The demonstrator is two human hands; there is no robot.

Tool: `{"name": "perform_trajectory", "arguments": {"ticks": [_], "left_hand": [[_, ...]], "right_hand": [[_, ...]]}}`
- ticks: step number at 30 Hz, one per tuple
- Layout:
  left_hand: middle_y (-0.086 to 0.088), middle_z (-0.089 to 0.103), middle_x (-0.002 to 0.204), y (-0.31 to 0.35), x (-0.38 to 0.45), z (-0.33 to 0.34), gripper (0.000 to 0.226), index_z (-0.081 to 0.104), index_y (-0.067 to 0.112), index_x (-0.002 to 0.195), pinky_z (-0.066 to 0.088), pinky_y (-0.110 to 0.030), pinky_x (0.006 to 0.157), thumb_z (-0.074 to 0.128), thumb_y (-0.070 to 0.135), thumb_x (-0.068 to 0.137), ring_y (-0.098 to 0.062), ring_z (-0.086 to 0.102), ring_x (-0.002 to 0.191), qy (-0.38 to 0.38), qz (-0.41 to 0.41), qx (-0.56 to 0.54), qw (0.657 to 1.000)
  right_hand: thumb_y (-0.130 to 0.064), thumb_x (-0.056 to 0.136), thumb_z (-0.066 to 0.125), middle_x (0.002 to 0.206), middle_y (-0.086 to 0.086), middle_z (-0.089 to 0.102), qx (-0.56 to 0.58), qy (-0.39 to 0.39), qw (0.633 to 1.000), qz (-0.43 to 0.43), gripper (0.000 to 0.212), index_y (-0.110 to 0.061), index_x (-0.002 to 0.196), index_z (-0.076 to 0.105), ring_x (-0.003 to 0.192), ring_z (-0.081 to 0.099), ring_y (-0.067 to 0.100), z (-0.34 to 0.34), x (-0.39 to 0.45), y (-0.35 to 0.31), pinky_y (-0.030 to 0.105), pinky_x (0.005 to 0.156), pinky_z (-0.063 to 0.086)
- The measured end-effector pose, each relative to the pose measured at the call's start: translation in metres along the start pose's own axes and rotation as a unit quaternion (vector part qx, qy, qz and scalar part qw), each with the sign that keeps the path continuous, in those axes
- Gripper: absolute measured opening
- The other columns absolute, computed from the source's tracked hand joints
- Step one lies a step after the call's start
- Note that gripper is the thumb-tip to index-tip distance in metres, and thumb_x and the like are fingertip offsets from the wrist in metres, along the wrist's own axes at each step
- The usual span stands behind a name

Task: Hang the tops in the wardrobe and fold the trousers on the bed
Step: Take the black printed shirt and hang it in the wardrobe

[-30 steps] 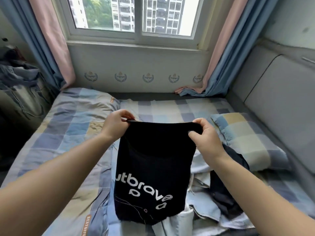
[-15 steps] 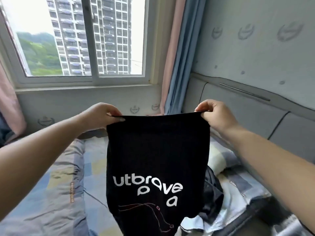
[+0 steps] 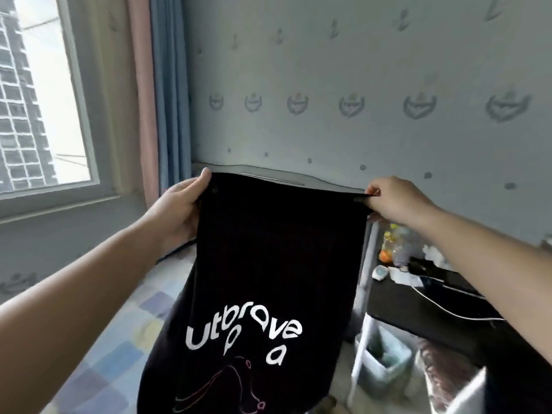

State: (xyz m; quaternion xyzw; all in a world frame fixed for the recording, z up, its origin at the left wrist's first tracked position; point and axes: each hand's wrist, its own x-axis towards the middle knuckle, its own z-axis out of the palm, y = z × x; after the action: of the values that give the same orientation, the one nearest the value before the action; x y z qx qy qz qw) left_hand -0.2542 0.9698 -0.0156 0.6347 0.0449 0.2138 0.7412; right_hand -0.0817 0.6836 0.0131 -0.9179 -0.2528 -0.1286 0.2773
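A black top (image 3: 268,258) with white lettering hangs stretched in the air in front of me. My left hand (image 3: 179,210) grips its upper left corner, thumb on the front of the cloth. My right hand (image 3: 394,201) pinches the upper right corner. The lower part of the top runs out of the frame. The bed (image 3: 119,339) with its checked blue cover lies below on the left. No wardrobe or trousers are in view.
A window (image 3: 38,100) with pink and blue curtains (image 3: 161,94) is at the left. A dark desk (image 3: 433,300) with small items and a white cable stands at the right, a pale bin (image 3: 385,360) under it. Grey wallpapered wall behind.
I have lifted the black top off the bed and turned right with it. The window slid to the left edge and the desk came into view.
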Motion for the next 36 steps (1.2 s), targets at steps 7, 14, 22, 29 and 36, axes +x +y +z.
{"name": "perform_trajectory", "arguments": {"ticks": [7, 14, 22, 29, 36], "left_hand": [[-0.009, 0.072, 0.100, -0.021, 0.033, 0.132, 0.042, 0.065, 0.008, 0.106, 0.060, -0.030, 0.066, 0.046, 0.044, 0.095, -0.017, 0.072, 0.084, -0.097, -0.065, -0.197, 0.974], [-0.006, 0.072, 0.106, -0.051, 0.047, 0.287, 0.039, 0.064, 0.015, 0.104, 0.053, -0.034, 0.078, 0.041, 0.045, 0.098, -0.018, 0.070, 0.096, -0.186, -0.088, -0.287, 0.936], [-0.001, 0.058, 0.091, -0.098, 0.049, 0.483, 0.025, 0.062, 0.012, 0.095, 0.035, -0.033, 0.102, 0.054, 0.036, 0.094, -0.017, 0.047, 0.091, -0.198, -0.134, -0.443, 0.864], [-0.001, 0.063, 0.075, -0.101, 0.003, 0.635, 0.031, 0.059, 0.012, 0.084, 0.048, -0.031, 0.091, 0.043, 0.035, 0.100, -0.013, 0.060, 0.075, -0.231, -0.191, -0.493, 0.817], [-0.006, 0.072, 0.092, -0.092, -0.045, 0.746, 0.032, 0.066, 0.011, 0.095, 0.046, -0.035, 0.100, 0.050, 0.039, 0.095, -0.017, 0.068, 0.090, -0.348, -0.237, -0.470, 0.776]], "right_hand": [[-0.009, 0.095, 0.053, 0.067, 0.002, 0.070, 0.453, -0.013, 0.871, 0.189, 0.013, -0.010, 0.085, 0.061, 0.057, 0.068, 0.008, -0.073, -0.070, 0.085, 0.021, 0.054, 0.057], [-0.006, 0.096, 0.050, 0.065, 0.006, 0.071, 0.605, 0.131, 0.753, 0.223, 0.016, -0.004, 0.086, 0.062, 0.054, 0.068, 0.013, -0.155, -0.138, 0.173, 0.021, 0.046, 0.053], [-0.009, 0.099, 0.046, 0.077, 0.006, 0.065, 0.630, 0.281, 0.691, 0.217, 0.014, -0.004, 0.092, 0.058, 0.064, 0.067, 0.016, -0.279, -0.208, 0.285, 0.025, 0.054, 0.057], [0.002, 0.093, 0.035, 0.105, 0.010, 0.059, 0.625, 0.443, 0.618, 0.178, 0.027, 0.000, 0.113, 0.053, 0.094, 0.064, 0.028, -0.360, -0.263, 0.345, 0.041, 0.072, 0.057], [-0.008, 0.089, 0.050, 0.075, 0.003, 0.048, 0.574, 0.544, 0.589, 0.163, 0.014, -0.014, 0.077, 0.050, 0.066, 0.054, 0.020, -0.427, -0.312, 0.390, 0.039, 0.086, 0.054]]}}
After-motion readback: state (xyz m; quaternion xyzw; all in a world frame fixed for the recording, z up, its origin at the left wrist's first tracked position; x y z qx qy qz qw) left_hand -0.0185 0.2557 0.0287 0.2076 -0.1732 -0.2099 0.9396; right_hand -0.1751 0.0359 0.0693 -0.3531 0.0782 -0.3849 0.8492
